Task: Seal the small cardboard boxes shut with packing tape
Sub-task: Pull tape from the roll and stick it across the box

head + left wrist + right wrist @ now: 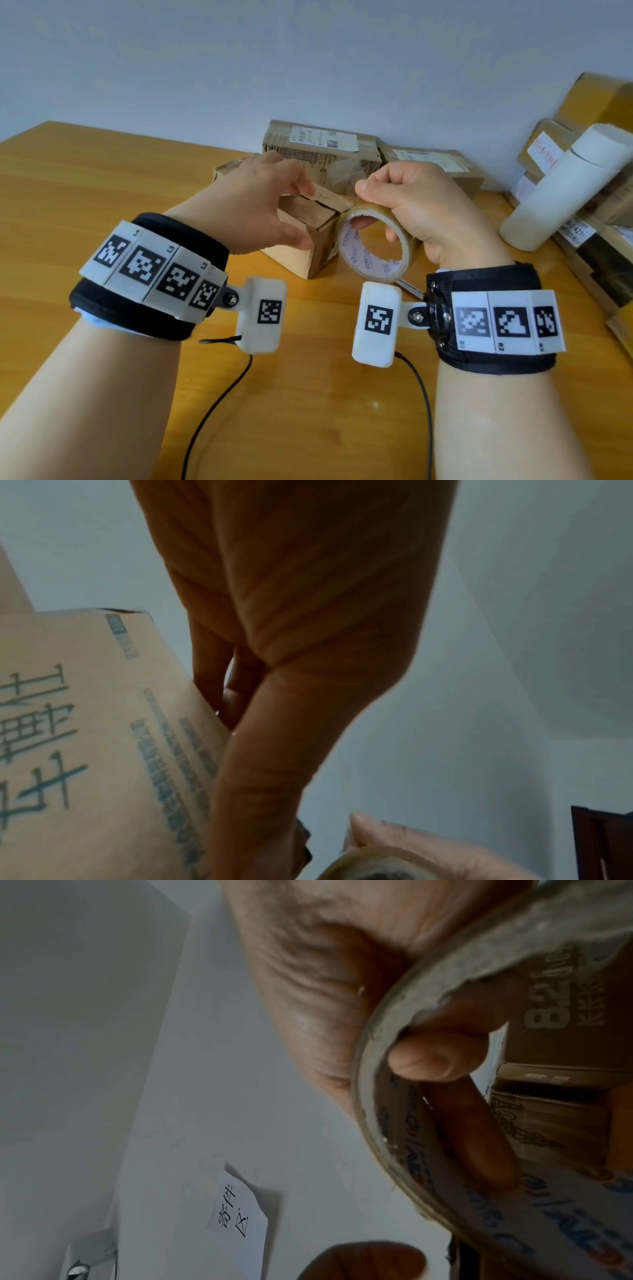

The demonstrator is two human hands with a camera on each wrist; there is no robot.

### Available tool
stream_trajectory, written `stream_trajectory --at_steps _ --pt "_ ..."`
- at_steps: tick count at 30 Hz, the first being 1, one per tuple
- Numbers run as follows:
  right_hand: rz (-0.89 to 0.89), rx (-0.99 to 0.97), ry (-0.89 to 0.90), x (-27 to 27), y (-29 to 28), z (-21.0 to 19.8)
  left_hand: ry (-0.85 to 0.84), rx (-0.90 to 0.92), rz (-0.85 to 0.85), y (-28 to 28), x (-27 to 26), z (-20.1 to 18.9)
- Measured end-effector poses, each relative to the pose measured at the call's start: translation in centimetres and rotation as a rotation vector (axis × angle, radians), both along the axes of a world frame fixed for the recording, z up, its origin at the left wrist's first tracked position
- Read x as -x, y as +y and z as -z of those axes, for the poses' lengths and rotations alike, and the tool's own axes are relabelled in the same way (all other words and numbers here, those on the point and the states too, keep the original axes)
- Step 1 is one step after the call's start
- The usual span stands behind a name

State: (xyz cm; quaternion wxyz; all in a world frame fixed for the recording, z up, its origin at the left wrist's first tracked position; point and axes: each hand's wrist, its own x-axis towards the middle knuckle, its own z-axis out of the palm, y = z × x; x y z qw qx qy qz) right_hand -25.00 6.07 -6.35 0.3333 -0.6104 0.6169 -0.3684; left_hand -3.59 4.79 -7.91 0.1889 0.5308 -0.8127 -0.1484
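A small brown cardboard box [308, 236] stands on the wooden table [102, 192], its top flaps folded down with a seam showing. My left hand [263, 205] holds it, fingers on the top flaps and thumb on the near side. In the left wrist view the left hand [291, 615] lies along the printed box [85, 737]. My right hand [418, 205] grips a roll of clear packing tape [373, 250] just right of the box, thumb on the rim and fingers through the core. In the right wrist view a fingertip [428, 1061] curls inside the tape roll [479, 1218].
Two taped parcels [322, 147] [431, 164] sit behind the box against the wall. A white cylinder [561, 185] leans on a stack of parcels [603, 219] at the right. Black cables [219, 404] trail over the near table.
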Motion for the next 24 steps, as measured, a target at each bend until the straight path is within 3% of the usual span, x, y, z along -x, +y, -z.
stream_trajectory --at_steps 14,24 --pt "0.0 -0.01 -0.016 0.1 0.0 0.0 -0.072 -0.156 0.061 -0.6 0.4 0.4" --pt "0.067 -0.01 0.014 0.8 -0.3 0.1 -0.136 -0.103 -0.008 -0.2 1.1 -0.1"
